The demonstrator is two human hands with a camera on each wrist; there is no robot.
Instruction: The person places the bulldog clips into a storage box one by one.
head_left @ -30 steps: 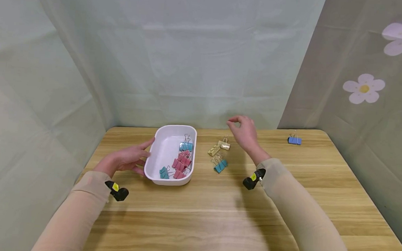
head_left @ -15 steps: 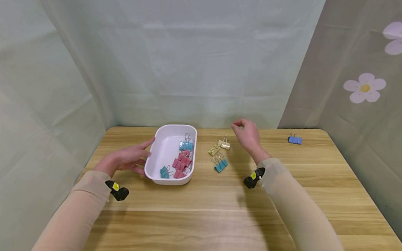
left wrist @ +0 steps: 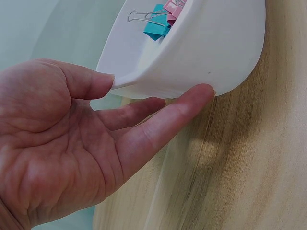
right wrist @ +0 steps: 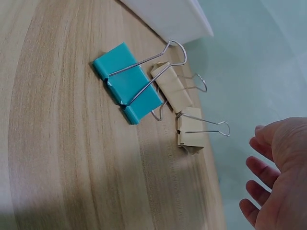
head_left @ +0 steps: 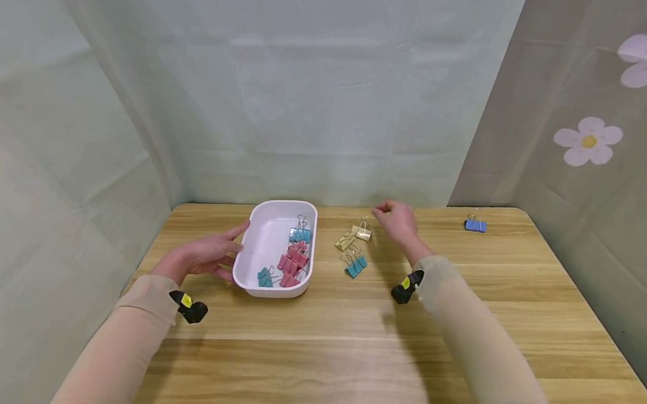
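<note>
— While the left hand (head_left: 200,257) rests against the white tray (head_left: 263,235), what exactly is it doing there?

— Its fingers are straight and relaxed along the tray's outer wall, with the thumb tip at the rim; the left wrist view shows the fingertips (left wrist: 199,93) touching the curved white side. It grips nothing.

— And the right hand (head_left: 399,222)?

— It hovers low over the wooden table (head_left: 461,309), just beside the two beige binder clips (head_left: 355,236). Its fingers are loosely curled and hold nothing; in the right wrist view the palm is open toward the nearer beige clip (right wrist: 191,128), with a gap between them.

— What else lies near those clips?

— A teal binder clip (head_left: 355,266) sits on the table just in front of them, between them and the person. In the wrist view its wire handle overlaps one of the beige clips.

— What is in the tray?

— A cluster of pink clips (head_left: 293,263) along the right side, a teal one (head_left: 300,234) at the far end, and another teal one (head_left: 264,278) at the near end.

— Anything further away?

— A blue clip (head_left: 475,225) lies alone near the far right corner, well apart from the others.
</note>
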